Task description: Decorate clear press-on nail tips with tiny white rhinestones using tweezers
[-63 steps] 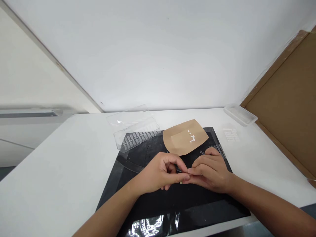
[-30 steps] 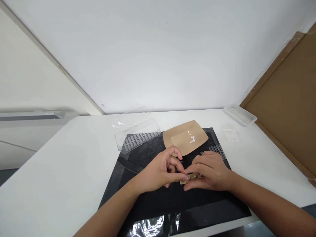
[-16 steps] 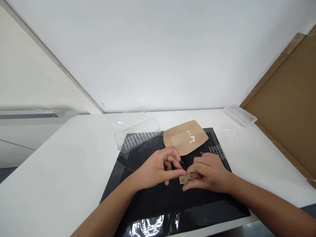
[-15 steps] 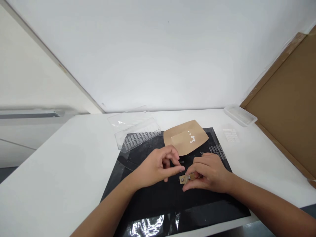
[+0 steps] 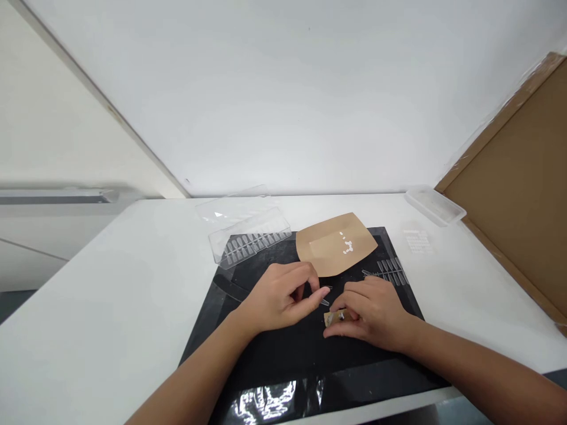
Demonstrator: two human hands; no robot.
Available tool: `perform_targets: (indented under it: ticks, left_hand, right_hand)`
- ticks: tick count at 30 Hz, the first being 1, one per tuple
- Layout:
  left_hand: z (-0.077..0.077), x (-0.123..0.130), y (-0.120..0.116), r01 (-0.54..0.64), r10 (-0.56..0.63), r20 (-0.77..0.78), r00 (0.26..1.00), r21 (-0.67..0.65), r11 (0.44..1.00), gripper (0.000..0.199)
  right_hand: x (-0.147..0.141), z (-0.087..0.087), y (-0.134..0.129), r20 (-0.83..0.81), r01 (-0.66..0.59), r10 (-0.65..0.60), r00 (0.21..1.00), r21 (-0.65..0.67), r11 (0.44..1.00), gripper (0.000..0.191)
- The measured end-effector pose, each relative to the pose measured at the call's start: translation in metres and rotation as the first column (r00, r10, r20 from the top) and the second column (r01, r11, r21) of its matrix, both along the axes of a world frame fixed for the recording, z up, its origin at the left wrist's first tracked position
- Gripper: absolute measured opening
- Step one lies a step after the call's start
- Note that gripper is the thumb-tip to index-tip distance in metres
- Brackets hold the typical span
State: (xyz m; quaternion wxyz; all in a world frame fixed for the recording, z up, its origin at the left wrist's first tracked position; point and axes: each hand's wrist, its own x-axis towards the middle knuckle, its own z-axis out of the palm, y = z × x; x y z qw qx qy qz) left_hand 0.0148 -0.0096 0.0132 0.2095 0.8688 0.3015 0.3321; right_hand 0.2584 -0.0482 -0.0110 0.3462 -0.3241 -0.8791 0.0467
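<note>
My left hand is over the middle of a black mat, thumb and forefinger pinched together. What they hold, if anything, is too small to make out. A clear false nail tip shows just below the thumb; I cannot tell whether it is held or lies on the mat. My right hand curls around a small brown card strip, its thumb below and fingers above. Small shiny bits sit on the strip, partly hidden by the fingers.
Behind the hands lies a brown card sheet with white marks. A clear box holds rows of nail tips at the left. Loose nail tips lie at the mat's right. A translucent tray stands near a cardboard panel.
My left hand has drawn slightly left and up from the strip, showing a clear nail tip below its thumb. My right thumb and fingers have moved slightly left over the strip. The view has shifted a little.
</note>
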Motion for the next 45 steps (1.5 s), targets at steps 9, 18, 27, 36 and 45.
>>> perform_targets:
  ticks: [9, 18, 27, 36, 45]
  left_hand:
    - [-0.005, 0.0, 0.002, 0.067, -0.065, -0.074, 0.995, 0.031, 0.997, 0.021]
    - [-0.005, -0.001, 0.0, 0.066, -0.062, -0.078, 0.995, 0.06, 0.996, 0.022]
    - [-0.004, 0.002, -0.001, 0.062, -0.061, -0.016, 0.998, 0.111, 0.992, 0.017]
    - [-0.002, 0.004, -0.001, 0.063, -0.061, -0.018, 0.998, 0.136, 0.989, 0.018]
    - [0.0, 0.002, -0.001, 0.078, -0.075, -0.031, 0.997, 0.121, 0.99, 0.015]
  right_hand:
    - [-0.002, -0.003, -0.002, 0.019, 0.018, -0.018, 1.0, 0.002, 1.0, 0.045]
    - [-0.003, -0.003, -0.004, 0.011, 0.031, -0.031, 0.999, -0.025, 0.999, 0.048]
    - [-0.002, -0.004, -0.004, 0.066, 0.042, -0.037, 0.997, -0.08, 0.996, 0.047]
    - [0.0, -0.005, 0.0, 0.092, 0.003, 0.003, 0.996, -0.061, 0.998, 0.046]
    - [0.008, 0.002, 0.005, 0.122, -0.193, 0.192, 0.974, -0.003, 0.981, 0.03]
